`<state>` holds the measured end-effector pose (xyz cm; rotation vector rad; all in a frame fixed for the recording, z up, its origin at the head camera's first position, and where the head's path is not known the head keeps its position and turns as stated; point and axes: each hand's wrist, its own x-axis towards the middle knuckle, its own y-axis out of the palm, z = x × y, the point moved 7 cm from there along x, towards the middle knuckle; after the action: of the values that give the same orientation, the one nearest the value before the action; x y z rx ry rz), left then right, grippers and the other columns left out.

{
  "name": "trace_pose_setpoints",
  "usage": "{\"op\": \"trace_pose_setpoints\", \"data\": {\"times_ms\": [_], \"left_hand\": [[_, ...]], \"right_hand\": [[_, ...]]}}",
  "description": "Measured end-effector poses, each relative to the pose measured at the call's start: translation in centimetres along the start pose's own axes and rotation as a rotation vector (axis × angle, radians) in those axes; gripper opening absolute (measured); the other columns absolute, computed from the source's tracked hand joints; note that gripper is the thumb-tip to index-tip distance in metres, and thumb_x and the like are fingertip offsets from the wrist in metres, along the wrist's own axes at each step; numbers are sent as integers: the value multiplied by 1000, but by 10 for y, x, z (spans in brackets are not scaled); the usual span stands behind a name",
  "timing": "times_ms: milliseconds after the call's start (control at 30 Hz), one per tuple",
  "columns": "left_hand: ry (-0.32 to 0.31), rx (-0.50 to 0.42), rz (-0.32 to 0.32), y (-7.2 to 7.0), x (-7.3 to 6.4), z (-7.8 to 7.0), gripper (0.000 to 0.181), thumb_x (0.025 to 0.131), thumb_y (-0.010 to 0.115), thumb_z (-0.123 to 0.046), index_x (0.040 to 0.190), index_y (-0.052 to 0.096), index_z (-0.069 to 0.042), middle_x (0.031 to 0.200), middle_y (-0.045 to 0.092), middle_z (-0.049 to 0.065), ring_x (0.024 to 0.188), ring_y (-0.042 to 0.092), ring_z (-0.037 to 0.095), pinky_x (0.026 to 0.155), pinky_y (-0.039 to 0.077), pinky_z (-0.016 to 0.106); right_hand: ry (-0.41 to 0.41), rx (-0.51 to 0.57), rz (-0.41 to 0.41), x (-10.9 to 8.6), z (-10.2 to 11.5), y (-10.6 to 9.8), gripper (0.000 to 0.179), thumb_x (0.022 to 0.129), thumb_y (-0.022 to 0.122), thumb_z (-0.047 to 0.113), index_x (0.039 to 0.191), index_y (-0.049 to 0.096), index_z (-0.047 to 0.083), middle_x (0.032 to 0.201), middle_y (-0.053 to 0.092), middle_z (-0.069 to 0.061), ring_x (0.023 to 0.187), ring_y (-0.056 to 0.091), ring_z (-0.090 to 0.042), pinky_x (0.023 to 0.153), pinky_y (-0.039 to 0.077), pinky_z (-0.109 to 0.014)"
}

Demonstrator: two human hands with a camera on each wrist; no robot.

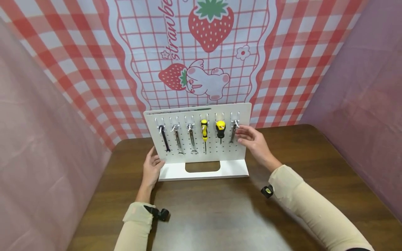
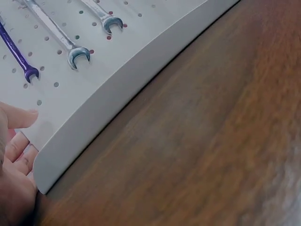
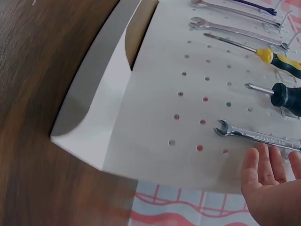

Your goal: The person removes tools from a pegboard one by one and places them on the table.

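Note:
A white pegboard stand (image 1: 201,170) stands upright on the table with hand tools on its hooks. My left hand (image 1: 152,168) is at its lower left edge, with the thumb over the front and the other fingers round behind the side. My right hand (image 1: 255,143) is at the right edge, fingers straight, fingertips right beside the rightmost silver wrench (image 3: 254,135). That wrench hangs from its hook, its open end downward. Beside it hang a stubby black-and-yellow screwdriver (image 1: 221,129) and a longer yellow-and-black screwdriver (image 1: 205,129).
Farther left hang two silver wrenches (image 2: 55,31) and a dark wrench (image 1: 164,138), purplish in the left wrist view. The brown wooden table (image 1: 201,212) extends in front. A strawberry-print cloth (image 1: 201,55) hangs close behind the board, with pink cloth (image 1: 47,115) at the sides.

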<state>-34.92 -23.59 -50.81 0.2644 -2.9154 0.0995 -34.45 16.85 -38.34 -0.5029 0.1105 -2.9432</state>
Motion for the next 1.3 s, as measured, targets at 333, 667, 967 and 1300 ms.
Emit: {"op": "trace_pose_setpoints", "data": {"times_ms": [333, 667, 967, 1300], "left_hand": [[55, -27, -30, 9, 15, 0, 56, 87, 68, 14, 138, 44, 11, 107, 60, 32, 83, 60, 13, 74, 51, 18], [30, 32, -54, 16, 16, 2, 35, 97, 60, 7, 129, 46, 8, 111, 60, 27, 87, 57, 13, 77, 49, 18], [11, 73, -35, 14, 9, 4, 38, 99, 56, 5, 133, 40, 4, 112, 57, 22, 93, 53, 19, 78, 47, 18], [4, 68, -54, 8, 6, 3, 38, 97, 59, 7, 132, 44, 6, 113, 59, 26, 91, 56, 18, 77, 49, 17]], "right_hand": [[92, 152, -116, 11, -15, 6, 39, 90, 57, -14, 128, 51, -18, 106, 63, -15, 94, 62, -15, 81, 56, -24], [200, 51, -136, 6, -26, 5, 32, 98, 61, 2, 124, 55, -16, 103, 61, -4, 87, 61, -9, 79, 58, -27], [156, -22, -135, -6, -21, -8, 28, 98, 62, 3, 118, 60, -17, 90, 64, -1, 79, 61, -8, 73, 56, -21], [121, -55, -86, -11, -6, -9, 27, 99, 63, 4, 116, 61, -16, 96, 66, -17, 77, 60, -11, 71, 56, -23]]}}
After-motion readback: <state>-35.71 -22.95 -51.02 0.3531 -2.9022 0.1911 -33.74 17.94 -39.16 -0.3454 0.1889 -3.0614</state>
